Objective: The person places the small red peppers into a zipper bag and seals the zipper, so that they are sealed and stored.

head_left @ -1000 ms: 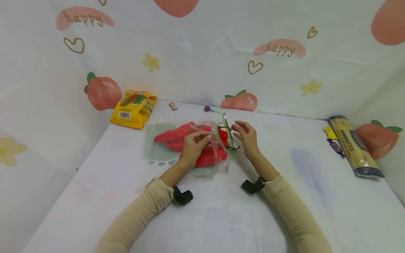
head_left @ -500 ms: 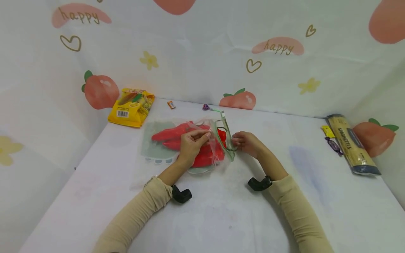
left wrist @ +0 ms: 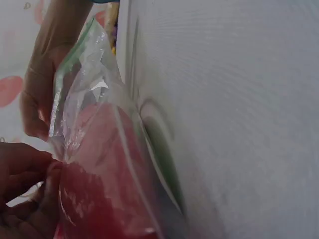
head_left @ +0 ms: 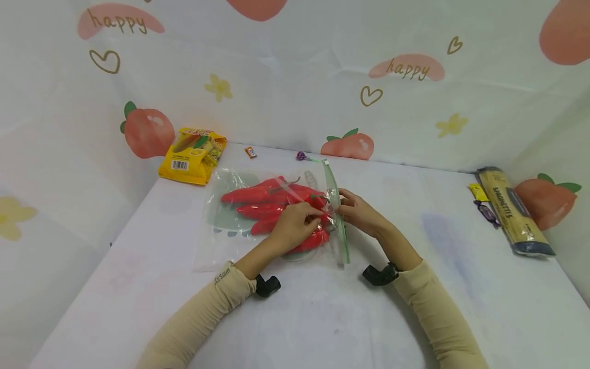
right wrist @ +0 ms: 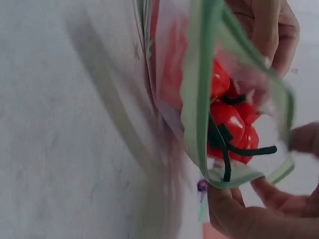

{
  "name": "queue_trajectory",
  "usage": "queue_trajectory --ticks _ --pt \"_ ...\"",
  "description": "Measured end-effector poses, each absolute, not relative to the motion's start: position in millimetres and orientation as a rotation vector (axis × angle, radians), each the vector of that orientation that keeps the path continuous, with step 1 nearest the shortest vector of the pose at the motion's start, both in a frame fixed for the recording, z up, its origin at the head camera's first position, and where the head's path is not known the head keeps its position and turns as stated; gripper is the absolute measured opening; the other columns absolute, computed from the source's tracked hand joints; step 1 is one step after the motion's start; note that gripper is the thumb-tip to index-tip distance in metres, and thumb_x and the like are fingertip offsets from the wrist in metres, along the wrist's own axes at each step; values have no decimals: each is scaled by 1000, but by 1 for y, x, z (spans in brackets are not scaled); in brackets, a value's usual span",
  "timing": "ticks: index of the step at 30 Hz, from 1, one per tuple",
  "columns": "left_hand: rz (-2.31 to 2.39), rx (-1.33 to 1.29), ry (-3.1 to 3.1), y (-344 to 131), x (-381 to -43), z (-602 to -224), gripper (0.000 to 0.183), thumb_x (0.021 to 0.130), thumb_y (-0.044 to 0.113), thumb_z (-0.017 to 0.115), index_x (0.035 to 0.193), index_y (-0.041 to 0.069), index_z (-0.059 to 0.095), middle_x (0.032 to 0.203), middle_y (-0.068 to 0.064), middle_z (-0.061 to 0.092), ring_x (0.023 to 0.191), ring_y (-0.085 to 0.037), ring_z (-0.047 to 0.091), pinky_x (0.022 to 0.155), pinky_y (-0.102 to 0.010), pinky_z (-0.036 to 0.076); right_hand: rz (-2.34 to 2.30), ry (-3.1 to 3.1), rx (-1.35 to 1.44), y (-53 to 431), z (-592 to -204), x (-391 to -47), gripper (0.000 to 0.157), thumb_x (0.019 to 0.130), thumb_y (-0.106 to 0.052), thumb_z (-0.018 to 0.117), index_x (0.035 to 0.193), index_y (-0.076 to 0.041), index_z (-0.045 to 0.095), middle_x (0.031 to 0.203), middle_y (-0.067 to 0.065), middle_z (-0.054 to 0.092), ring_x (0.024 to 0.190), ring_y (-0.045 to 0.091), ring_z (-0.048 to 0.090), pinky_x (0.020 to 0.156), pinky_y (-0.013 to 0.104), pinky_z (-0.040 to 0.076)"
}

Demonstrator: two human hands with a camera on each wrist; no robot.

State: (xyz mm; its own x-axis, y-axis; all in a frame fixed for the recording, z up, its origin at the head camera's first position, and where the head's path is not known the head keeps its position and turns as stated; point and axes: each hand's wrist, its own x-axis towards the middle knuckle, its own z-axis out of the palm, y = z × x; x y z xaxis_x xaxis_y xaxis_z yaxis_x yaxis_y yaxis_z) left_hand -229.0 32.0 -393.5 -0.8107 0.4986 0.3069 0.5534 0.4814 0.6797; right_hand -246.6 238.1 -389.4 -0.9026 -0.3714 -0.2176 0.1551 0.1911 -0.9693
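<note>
A clear zip bag (head_left: 216,246) with a green zip strip (head_left: 342,230) lies on the table, several red peppers (head_left: 249,195) inside it. My left hand (head_left: 297,225) pinches the bag's film just left of the strip; in the left wrist view that hand (left wrist: 30,189) has thumb and fingertips together on the plastic. My right hand (head_left: 364,212) holds the strip from the right. In the right wrist view the bag's mouth gapes, showing green pepper stems (right wrist: 251,151), and the right hand (right wrist: 264,211) has its fingers at the rim.
A yellow snack bag (head_left: 186,164) stands at the back left. A small orange-wrapped candy (head_left: 251,152) and a lollipop (head_left: 301,156) lie near the back wall. On the right are a spaghetti pack (head_left: 516,212), a yellow packet (head_left: 479,192) and a purple-wrapped candy (head_left: 486,213).
The zip strip has straightened and come down toward me, with the pepper stems now behind it. My left hand has shifted right and nearer; my right hand has come onto the strip.
</note>
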Motion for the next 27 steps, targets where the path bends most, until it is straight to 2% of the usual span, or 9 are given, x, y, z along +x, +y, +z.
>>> queue_trajectory --ticks 4,8,10,12,14,16,18,22,27 --pt "-1311 -963 -2676 31 -231 -387 21 83 8 61 102 5 70 78 -4 67 64 -8 53 57 -15 45 -1676 2259 -258 235 -385 -244 48 90 -2 44 137 -3 35 99 14 51 83 13 52 76 21 49" --pt "-1598 -799 -2568 26 -248 -368 20 85 8 58 101 4 69 76 -7 69 62 -15 60 53 -18 47 -1644 2318 -401 236 -369 -244 45 90 4 46 134 4 39 92 14 53 78 10 52 71 19 50" --pt "-1630 -741 -2518 22 -264 -349 24 87 9 56 108 3 66 87 -12 70 72 -21 65 61 -24 53 -1586 2328 -507 239 -353 -245 44 89 6 47 133 6 40 92 12 55 79 10 51 70 18 50" --pt "-1566 -767 -2567 17 -284 -331 37 91 16 53 126 4 53 111 -14 65 99 -26 63 82 -32 54 -1469 2364 -647 242 -331 -246 42 88 7 47 130 8 43 91 9 55 79 12 51 67 18 48" --pt "-1559 -897 -2611 13 -305 -314 48 95 20 48 139 4 36 129 -17 53 119 -28 52 100 -38 44 -1315 2408 -811 244 -305 -249 35 88 7 48 123 8 50 86 7 54 78 14 50 66 20 47" --pt "-1658 -1001 -2611 9 -321 -303 51 97 20 44 143 4 27 132 -19 49 124 -28 48 106 -40 39 -1162 2455 -939 245 -278 -252 30 87 6 49 116 6 56 84 6 56 76 14 51 65 21 48" --pt "-1910 -985 -2458 5 -331 -294 45 96 15 47 137 0 36 118 -16 59 114 -22 55 102 -35 42 -1045 2487 -1024 247 -252 -255 28 88 5 50 114 4 58 84 5 57 75 13 52 66 21 49" --pt "-2196 -847 -2003 -1 -333 -272 16 87 2 59 102 -2 59 80 -2 66 79 -12 64 85 -25 52 -898 2604 -1093 255 -211 -259 35 86 7 51 121 3 56 87 5 55 77 7 50 65 17 46" --pt "-2247 -815 -1774 -3 -317 -235 5 82 3 65 86 5 62 74 3 68 67 -11 67 69 -24 57 -788 2775 -1133 265 -165 -254 41 85 11 49 125 0 54 87 5 47 80 9 44 61 14 41"
